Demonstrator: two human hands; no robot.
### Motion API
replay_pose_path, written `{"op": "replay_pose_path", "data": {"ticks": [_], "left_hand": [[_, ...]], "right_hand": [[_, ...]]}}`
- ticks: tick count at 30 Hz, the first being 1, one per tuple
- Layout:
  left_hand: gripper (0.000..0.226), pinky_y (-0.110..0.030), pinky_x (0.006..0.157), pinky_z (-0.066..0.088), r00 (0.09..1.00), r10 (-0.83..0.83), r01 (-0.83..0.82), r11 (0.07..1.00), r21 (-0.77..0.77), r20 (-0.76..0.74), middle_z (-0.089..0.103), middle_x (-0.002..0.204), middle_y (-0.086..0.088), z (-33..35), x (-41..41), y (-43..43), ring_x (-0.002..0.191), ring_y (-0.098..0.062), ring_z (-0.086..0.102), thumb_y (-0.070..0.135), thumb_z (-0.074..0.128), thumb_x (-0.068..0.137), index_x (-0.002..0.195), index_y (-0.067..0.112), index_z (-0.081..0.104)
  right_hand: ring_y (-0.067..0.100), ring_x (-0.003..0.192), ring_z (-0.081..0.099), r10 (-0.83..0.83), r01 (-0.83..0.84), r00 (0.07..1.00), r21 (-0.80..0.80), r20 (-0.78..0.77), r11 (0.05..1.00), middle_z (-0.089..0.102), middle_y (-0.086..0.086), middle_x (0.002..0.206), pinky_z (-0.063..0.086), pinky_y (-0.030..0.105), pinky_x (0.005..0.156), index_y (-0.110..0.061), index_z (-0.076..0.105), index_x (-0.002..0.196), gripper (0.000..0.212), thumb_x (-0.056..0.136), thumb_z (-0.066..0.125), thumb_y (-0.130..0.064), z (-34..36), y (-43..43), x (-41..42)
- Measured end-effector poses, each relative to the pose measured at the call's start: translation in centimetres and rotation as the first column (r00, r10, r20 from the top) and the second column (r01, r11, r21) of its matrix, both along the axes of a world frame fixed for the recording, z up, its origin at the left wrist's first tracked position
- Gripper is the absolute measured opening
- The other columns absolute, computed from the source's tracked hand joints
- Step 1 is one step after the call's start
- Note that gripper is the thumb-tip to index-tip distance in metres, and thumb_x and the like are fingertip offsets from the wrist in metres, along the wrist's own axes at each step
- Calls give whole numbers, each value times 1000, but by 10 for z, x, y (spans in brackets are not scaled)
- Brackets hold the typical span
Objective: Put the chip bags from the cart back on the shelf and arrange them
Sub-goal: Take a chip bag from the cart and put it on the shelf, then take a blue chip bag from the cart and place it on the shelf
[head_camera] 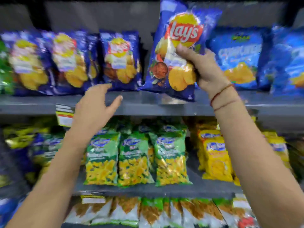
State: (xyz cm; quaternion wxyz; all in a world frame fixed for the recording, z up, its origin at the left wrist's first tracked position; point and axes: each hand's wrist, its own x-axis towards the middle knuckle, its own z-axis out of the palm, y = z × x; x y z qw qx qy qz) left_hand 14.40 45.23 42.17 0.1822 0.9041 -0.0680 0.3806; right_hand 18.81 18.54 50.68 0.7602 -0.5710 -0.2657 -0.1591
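Note:
A dark blue Lay's chip bag (177, 38) stands upright with its bottom edge on the upper grey shelf (148, 104). My right hand (204, 69) grips its right side, thumb across the front. Left of it, three matching dark blue Lay's bags (120, 60) stand in a row on the same shelf. My left hand (97, 106) is open with fingers spread, just in front of the shelf's edge and below those bags, touching nothing. The cart is out of view.
Lighter blue chip bags (238, 58) stand right of the held bag. The middle shelf carries green snack bags (134, 153) and yellow ones (215, 158). White and green bags (148, 211) fill the lowest shelf. A price tag (65, 116) hangs on the upper shelf's edge.

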Motion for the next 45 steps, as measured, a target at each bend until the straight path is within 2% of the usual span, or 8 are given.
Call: {"op": "replay_pose_path", "data": {"ticks": [3, 10, 15, 21, 27, 31, 36, 45], "left_hand": [[76, -46, 100, 41, 992, 19, -13, 999, 49, -123, 57, 129, -21, -9, 3, 15, 120, -34, 51, 60, 40, 78, 130, 4, 49], [84, -40, 106, 32, 990, 99, -76, 976, 203, -101, 58, 130, -13, -25, 8, 19, 121, -29, 52, 65, 18, 78, 127, 7, 52], [70, -40, 107, 33, 996, 84, -73, 974, 215, -41, 61, 126, -11, -34, 10, 22, 117, -27, 54, 57, 26, 86, 125, 6, 54], [63, -40, 108, 29, 999, 50, -50, 984, 172, 6, 62, 124, -8, -39, 13, 23, 117, -25, 54, 54, 31, 87, 124, 9, 55], [55, -42, 109, 27, 998, 12, -18, 995, 96, 69, 61, 125, -7, -44, 11, 15, 123, -23, 51, 49, 38, 88, 123, 10, 55], [39, -35, 100, 35, 965, -131, 140, 990, -24, 225, 64, 118, -8, -52, -3, -23, 117, -23, 54, 35, 48, 89, 115, 9, 60], [25, -27, 96, 41, 854, -445, 475, 878, -57, 269, 68, 106, -9, -74, -17, -104, 103, -20, 58, 22, 54, 89, 104, 5, 66], [27, -22, 95, 38, 551, -830, 815, 557, -159, -80, 68, 104, -8, -158, -26, -281, 102, -17, 56, 28, 52, 89, 101, 8, 67]], "right_hand": [[14, 72, 72, 47, -49, 998, -40, -47, 998, 77, -3, 76, 59, 31, 72, -6, 68, 99, 29, 71, 77, -5, 4, 51, 35], [11, 68, 70, -6, -14, 991, -146, -131, 989, 76, -3, 75, 58, 25, 66, -4, 70, 93, 27, 69, 81, -2, -9, 121, 89], [25, 93, 72, -111, 79, 980, -187, -166, 979, 75, 12, 100, 58, 43, 87, -6, 72, 98, 62, 44, 92, -29, -22, 139, 102], [20, 96, 70, -193, 158, 973, -252, -122, 955, 74, 5, 105, 56, 44, 91, -25, 67, 88, 50, 46, 90, -40, -24, 144, 103], [14, 95, 59, -367, 326, 928, -345, -59, 880, 59, -1, 101, 52, 24, 76, -11, 52, 121, 70, 66, 82, -44, -28, 126, 76], [11, 81, 57, -442, 436, 895, -315, 58, 843, 58, -1, 94, 47, 13, 70, -12, 55, 119, 63, 69, 81, -40, -42, 84, 36], [10, 81, 61, -604, 626, 780, -202, 164, 753, 64, -6, 87, 51, 19, 77, -16, 62, 101, 34, 74, 79, -27, -90, -1, -35], [3, 76, 60, -905, 848, 409, -318, -120, 425, 65, -7, 87, 48, 14, 67, -20, 62, 94, 22, 78, 76, -26, -223, -170, -158]]}}
